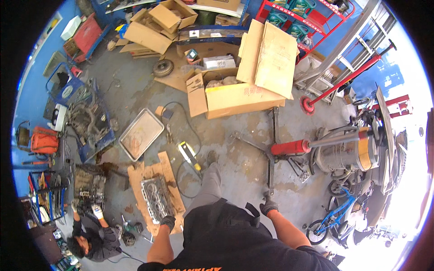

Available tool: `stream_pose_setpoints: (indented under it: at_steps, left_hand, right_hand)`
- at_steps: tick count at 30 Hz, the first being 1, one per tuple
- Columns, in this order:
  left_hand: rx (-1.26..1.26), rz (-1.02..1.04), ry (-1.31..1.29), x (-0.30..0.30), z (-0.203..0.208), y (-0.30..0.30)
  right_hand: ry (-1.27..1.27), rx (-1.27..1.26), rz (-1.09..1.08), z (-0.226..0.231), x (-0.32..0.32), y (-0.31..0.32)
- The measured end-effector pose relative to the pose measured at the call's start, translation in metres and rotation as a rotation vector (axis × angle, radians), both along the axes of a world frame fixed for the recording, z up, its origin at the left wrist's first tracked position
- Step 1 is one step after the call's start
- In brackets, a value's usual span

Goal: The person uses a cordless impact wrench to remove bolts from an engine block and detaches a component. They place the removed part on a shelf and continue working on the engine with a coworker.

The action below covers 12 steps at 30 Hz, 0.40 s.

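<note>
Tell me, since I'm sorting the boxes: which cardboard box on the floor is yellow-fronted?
The large open box at centre, with a flat cardboard sheet leaning on it; the boxes behind are plain brown.

There is one view only, from a camera worn on the person's head, looking almost straight down from standing height. The person's own dark shirt [235, 244] and forearms come in from the lower edge. The fisheye lens takes in a wide round of the concrete floor [235, 144], well below it, and bends straight edges near the rim, where shelves [312, 18] and a blue wall [27, 104] curve. Black corners ring the picture.
</note>
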<state>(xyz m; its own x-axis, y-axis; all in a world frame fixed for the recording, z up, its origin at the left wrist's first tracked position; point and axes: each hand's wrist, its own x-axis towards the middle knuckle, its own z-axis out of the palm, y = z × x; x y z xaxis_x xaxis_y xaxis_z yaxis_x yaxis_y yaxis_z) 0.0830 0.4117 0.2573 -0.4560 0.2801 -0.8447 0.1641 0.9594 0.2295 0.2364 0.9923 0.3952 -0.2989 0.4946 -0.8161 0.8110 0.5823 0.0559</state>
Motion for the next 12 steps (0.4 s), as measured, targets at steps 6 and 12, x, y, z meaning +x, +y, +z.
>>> stream_pose_setpoints:
  at_steps: [6, 12]
  left_hand:
    - [0.514, 0.054, 0.416, -0.161, 0.075, 0.143]
    - [0.461, 0.751, 0.122, -0.247, 0.113, 0.204]
  right_hand:
    - [0.262, 0.181, 0.065, -0.020, -0.207, 0.111]
    - [0.268, 0.223, -0.262, -0.007, -0.447, 0.230]
